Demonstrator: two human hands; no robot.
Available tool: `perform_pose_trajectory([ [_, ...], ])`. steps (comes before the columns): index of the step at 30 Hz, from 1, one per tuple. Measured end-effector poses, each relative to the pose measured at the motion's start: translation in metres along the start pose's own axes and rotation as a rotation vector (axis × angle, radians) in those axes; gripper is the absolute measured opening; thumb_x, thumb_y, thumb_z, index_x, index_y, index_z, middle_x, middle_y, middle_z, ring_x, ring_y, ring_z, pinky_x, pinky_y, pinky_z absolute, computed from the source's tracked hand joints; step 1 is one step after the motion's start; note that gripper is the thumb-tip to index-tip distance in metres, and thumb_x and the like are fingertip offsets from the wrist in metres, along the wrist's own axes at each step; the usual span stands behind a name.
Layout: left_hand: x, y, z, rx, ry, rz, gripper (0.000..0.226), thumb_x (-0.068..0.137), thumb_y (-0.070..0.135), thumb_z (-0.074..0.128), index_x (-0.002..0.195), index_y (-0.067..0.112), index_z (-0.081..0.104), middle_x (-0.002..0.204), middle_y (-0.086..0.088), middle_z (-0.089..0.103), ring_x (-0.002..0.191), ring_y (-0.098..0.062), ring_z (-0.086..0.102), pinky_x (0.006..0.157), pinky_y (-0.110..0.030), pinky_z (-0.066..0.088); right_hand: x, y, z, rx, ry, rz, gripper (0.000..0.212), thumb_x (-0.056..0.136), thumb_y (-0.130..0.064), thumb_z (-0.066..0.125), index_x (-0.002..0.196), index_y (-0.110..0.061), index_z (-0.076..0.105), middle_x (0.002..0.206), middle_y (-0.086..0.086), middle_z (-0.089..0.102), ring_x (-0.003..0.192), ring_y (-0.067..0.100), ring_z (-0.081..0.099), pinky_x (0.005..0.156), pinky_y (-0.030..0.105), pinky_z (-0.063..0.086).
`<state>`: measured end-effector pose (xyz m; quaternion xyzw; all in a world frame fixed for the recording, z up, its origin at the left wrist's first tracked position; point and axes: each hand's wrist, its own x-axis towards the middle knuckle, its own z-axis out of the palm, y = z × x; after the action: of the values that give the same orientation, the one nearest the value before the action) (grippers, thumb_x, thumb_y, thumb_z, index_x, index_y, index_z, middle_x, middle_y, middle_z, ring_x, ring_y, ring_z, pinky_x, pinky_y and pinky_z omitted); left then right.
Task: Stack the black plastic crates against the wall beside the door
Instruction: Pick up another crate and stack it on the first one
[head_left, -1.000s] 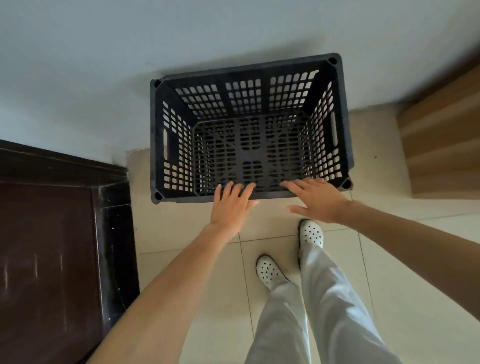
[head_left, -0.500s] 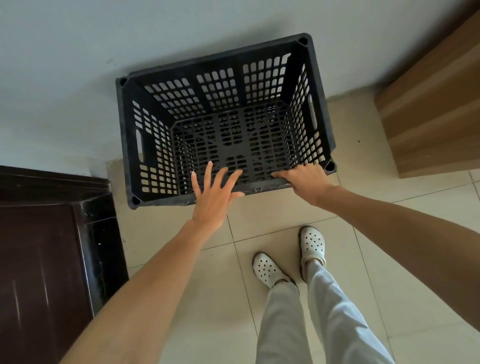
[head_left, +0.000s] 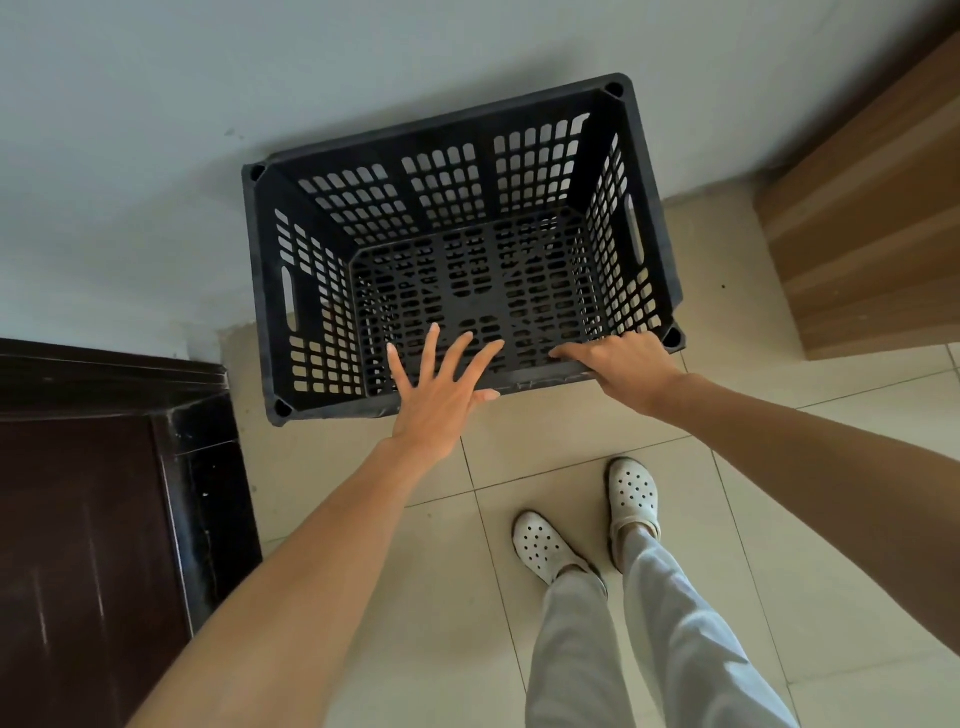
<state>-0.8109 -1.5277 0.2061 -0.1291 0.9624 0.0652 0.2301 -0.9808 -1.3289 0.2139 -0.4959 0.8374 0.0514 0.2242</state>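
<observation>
A black plastic crate with perforated walls stands open side up, its far side against the pale wall. What is beneath it is hidden. My left hand hovers flat over the near rim with fingers spread and holds nothing. My right hand sits on the near rim close to the right corner, fingers curled over the edge into the crate.
A dark brown door and frame stand to the left of the crate. A wooden cabinet is on the right against the wall. My feet in white clogs stand on beige floor tiles.
My left hand has lifted off the near rim and spread its fingers. My right hand has curled over the rim near the right corner. The crate sits closer to the wall.
</observation>
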Motion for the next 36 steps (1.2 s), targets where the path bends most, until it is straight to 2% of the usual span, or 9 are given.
perform_pose_trajectory([
  [5,0.003,0.000,-0.005,-0.075,-0.074,-0.012,0.067,0.101,0.054,0.030,0.150,0.053,-0.015,0.166,0.006,-0.003,0.151,-0.030,-0.022,0.106,-0.071,-0.016,0.003,0.003,0.006,0.030,0.018,-0.027,0.065,0.088,-0.003,0.050,0.141,-0.034,0.029,0.128,-0.007,0.060,0.090,0.023,0.066,0.063,0.034,0.053],
  [9,0.000,0.002,-0.013,-0.165,-0.182,-0.050,0.063,0.100,0.062,0.018,0.144,0.057,-0.026,0.165,0.008,-0.017,0.150,-0.028,-0.026,0.113,-0.065,-0.017,0.002,0.000,0.009,0.020,0.032,-0.012,0.070,0.094,-0.020,0.053,0.151,-0.029,0.014,0.138,0.000,0.053,0.121,0.025,0.054,0.098,0.039,0.045],
  [11,-0.001,0.010,-0.016,-0.187,-0.191,-0.070,0.063,0.098,0.064,0.014,0.147,0.054,-0.023,0.166,0.008,-0.012,0.152,-0.026,-0.020,0.118,-0.061,-0.011,-0.004,0.005,0.008,-0.014,0.026,-0.066,0.075,0.095,-0.043,0.048,0.155,-0.025,0.005,0.147,0.001,0.044,0.134,0.024,0.042,0.113,0.039,0.031],
  [14,0.003,0.037,-0.020,-0.281,-0.122,-0.086,0.061,0.100,0.061,0.015,0.154,0.047,-0.010,0.167,0.007,0.002,0.154,-0.022,-0.007,0.121,-0.053,-0.002,-0.017,0.021,0.000,0.032,0.118,-0.118,0.077,0.094,-0.063,0.027,0.155,-0.021,0.006,0.154,0.001,0.033,0.145,0.021,0.025,0.120,0.040,0.014],
  [17,0.026,0.065,-0.032,-0.351,-0.016,-0.057,0.058,0.104,0.053,0.018,0.158,0.039,0.002,0.167,0.004,0.011,0.155,-0.021,0.002,0.124,-0.048,0.006,-0.008,0.050,-0.014,0.095,0.260,-0.019,0.071,0.099,-0.056,0.022,0.155,-0.015,0.007,0.161,0.005,0.016,0.150,0.020,0.006,0.122,0.041,0.007],
  [21,0.085,0.089,-0.062,-0.305,0.140,0.014,0.058,0.107,0.040,0.025,0.160,0.026,0.005,0.167,0.000,0.011,0.155,-0.021,0.004,0.125,-0.043,0.013,0.027,0.087,-0.031,0.199,0.271,0.220,0.074,0.101,-0.042,0.032,0.154,-0.010,-0.007,0.162,0.009,-0.009,0.149,0.022,-0.010,0.122,0.043,0.005],
  [27,0.204,0.099,-0.124,-0.131,0.303,0.115,0.061,0.108,0.029,0.029,0.160,0.015,-0.001,0.168,-0.002,0.000,0.155,-0.022,-0.001,0.124,-0.037,0.007,0.083,0.116,-0.053,0.292,0.275,0.259,0.075,0.099,-0.023,0.037,0.152,-0.006,-0.014,0.161,0.012,-0.017,0.149,0.024,-0.013,0.121,0.036,-0.003],
  [32,0.268,0.097,-0.145,-0.045,0.238,0.112,0.078,0.099,0.007,0.042,0.159,0.014,-0.008,0.167,-0.003,-0.008,0.155,-0.020,-0.006,0.126,-0.038,0.003,0.112,0.127,-0.061,0.401,0.282,0.242,0.077,0.094,-0.007,0.035,0.151,-0.006,-0.017,0.160,0.011,-0.021,0.148,0.025,-0.015,0.122,0.039,0.007],
  [36,0.277,0.098,-0.139,0.044,0.178,0.103,0.090,0.091,0.005,0.047,0.158,0.014,-0.014,0.166,-0.003,-0.018,0.153,-0.022,-0.015,0.125,-0.043,-0.003,0.114,0.131,-0.057,0.472,0.309,0.179,0.082,0.091,-0.002,0.039,0.152,-0.008,-0.016,0.159,0.009,-0.023,0.149,0.023,-0.014,0.122,0.039,0.011],
])
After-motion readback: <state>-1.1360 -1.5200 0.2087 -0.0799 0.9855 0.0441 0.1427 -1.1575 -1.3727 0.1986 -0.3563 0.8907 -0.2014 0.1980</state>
